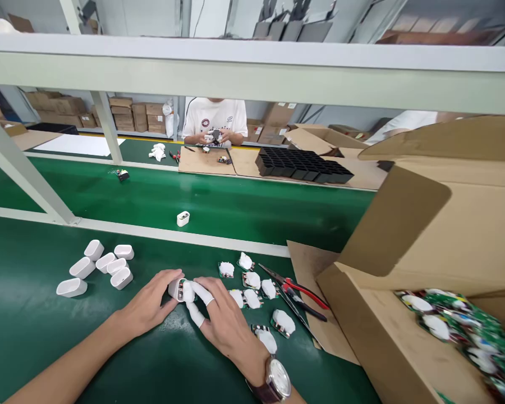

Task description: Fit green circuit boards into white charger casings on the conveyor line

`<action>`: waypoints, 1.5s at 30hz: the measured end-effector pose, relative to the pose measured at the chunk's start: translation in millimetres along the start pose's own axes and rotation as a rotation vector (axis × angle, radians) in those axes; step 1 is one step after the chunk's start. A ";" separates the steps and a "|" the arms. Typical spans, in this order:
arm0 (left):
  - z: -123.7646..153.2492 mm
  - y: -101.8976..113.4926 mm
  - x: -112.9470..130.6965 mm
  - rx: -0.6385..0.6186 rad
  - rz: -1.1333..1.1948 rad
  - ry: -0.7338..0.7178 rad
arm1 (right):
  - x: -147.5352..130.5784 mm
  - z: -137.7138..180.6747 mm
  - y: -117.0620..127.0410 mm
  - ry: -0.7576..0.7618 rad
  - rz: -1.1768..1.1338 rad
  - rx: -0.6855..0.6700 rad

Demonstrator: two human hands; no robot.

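Observation:
My left hand (154, 300) is closed around a white oval plastic housing (174, 288), tilted with its mouth toward the right. In my right hand (223, 314), fingers with white finger cots pinch a small circuit board (188, 290) covered by a white lump. That board sits at the mouth of the housing; how deep it reaches inside I cannot tell. Left of my hands stand several empty white housings (82, 268). To the right lie several circuit boards with white lumps (283, 322), some close to my right hand.
Pliers with red and black handles (303, 292) and long tweezers (297, 310) lie by an open cardboard box (370, 331) holding more boards (458, 325). A white housing (183, 219) sits on the green belt (219, 202). Across it, a person (214, 120) works near black trays (303, 164).

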State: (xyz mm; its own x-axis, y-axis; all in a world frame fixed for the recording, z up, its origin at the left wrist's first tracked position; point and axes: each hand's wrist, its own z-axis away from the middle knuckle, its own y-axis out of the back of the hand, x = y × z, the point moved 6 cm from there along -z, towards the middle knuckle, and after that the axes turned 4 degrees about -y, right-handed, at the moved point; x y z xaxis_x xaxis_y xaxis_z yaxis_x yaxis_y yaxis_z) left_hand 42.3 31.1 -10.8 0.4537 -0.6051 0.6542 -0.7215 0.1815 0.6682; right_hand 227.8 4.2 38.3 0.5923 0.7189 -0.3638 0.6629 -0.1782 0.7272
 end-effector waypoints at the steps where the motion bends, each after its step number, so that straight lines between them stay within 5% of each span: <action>1: 0.2 0.1 0.1 0.000 -0.005 -0.004 | -0.8 -0.7 0.6 0.010 0.017 0.006; 36: 5.5 -8.4 -1.3 -0.052 0.041 0.063 | 8.4 11.3 -14.4 -0.031 -0.019 -0.150; 45: 9.3 -11.6 -10.1 -0.098 0.246 0.156 | -0.2 2.4 -20.8 -0.047 -0.124 -0.189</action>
State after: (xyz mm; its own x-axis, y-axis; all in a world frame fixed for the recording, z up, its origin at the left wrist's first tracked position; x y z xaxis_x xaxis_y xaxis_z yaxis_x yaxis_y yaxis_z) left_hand 41.2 27.9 -28.5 0.3522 -0.4088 0.8419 -0.7691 0.3862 0.5093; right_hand 214.9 6.1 21.9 0.5348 0.6949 -0.4808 0.6374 0.0417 0.7694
